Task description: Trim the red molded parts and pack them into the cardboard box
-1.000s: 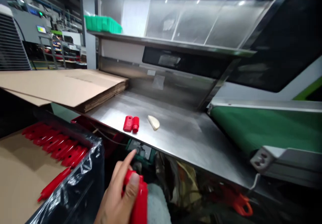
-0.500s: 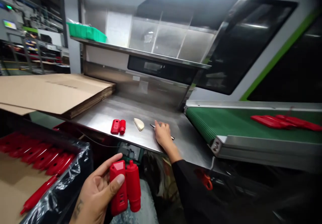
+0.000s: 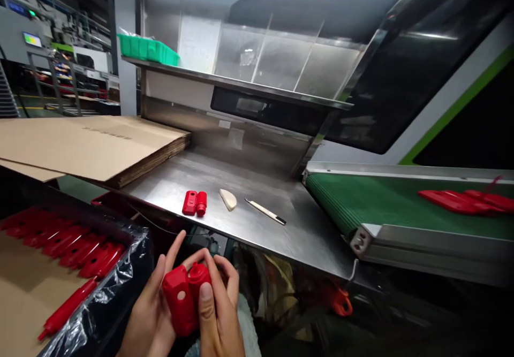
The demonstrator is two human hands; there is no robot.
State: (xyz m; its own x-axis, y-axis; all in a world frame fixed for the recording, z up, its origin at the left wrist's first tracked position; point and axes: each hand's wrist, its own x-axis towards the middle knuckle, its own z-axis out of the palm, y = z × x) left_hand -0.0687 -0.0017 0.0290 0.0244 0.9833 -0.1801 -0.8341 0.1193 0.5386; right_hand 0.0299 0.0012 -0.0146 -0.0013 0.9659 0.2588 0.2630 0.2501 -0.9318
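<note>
Low in front of me, both hands are on a red plastic part (image 3: pixel 175 304) made of a boxy half and a rounded half with a small nozzle-like tip. My left hand (image 3: pixel 149 309) supports it from the left, thumb and index finger raised away from it. From the right, my right hand (image 3: pixel 220 306) grips the rounded half, thumb in front and fingers behind. On the steel table beyond lie a similar small red part (image 3: pixel 195 203), a pale half-round piece (image 3: pixel 228 199) and a slim white-handled tool (image 3: pixel 265 211) with a thin pointed tip.
At left, a plastic-lined box (image 3: pixel 136 255) holds several red parts (image 3: pixel 72 247). Flat cardboard sheets (image 3: pixel 92 143) are stacked on the steel table (image 3: pixel 225 167). A green conveyor (image 3: pixel 373 196) carries red pieces (image 3: pixel 461 200) at right. Orange-handled scissors (image 3: pixel 341 302) hang below the edge; a green bin (image 3: pixel 148 50) sits on the shelf.
My right hand has left the slim tool on the table and come down to the red part. The part has turned in my hands, and the view has shifted slightly.
</note>
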